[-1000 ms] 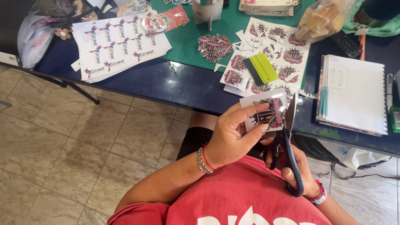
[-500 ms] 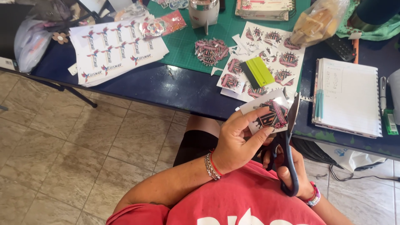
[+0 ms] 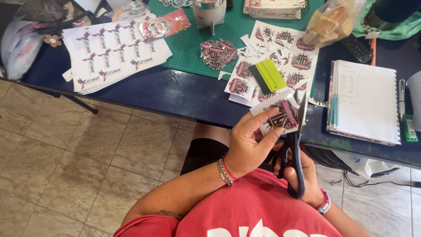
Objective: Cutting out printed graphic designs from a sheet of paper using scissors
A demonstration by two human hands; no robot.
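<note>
Cutting a printed sticker above the surface edge

My left hand (image 3: 247, 147) fingers pinch the thin, floppy sticker sheet (image 3: 280, 115) near its lower edge; my right hand (image 3: 302, 175) fingers grip the scissors (image 3: 296, 151).

Sticker (image 3: 280, 115): showing pink-black emblem on white. Scissors (image 3: 296, 166): showing black handles. Squeegee (image 3: 268, 75), at 12 o'clock: showing lime green. Cutting mat (image 3: 193, 39): showing green grid.

A sticker sheet (image 3: 280, 115) sits between left hand (image 3: 246, 147) and scissors (image 3: 296, 149), before the table (image 3: 175, 94); a notebook (image 3: 363, 102) lies right.
</note>
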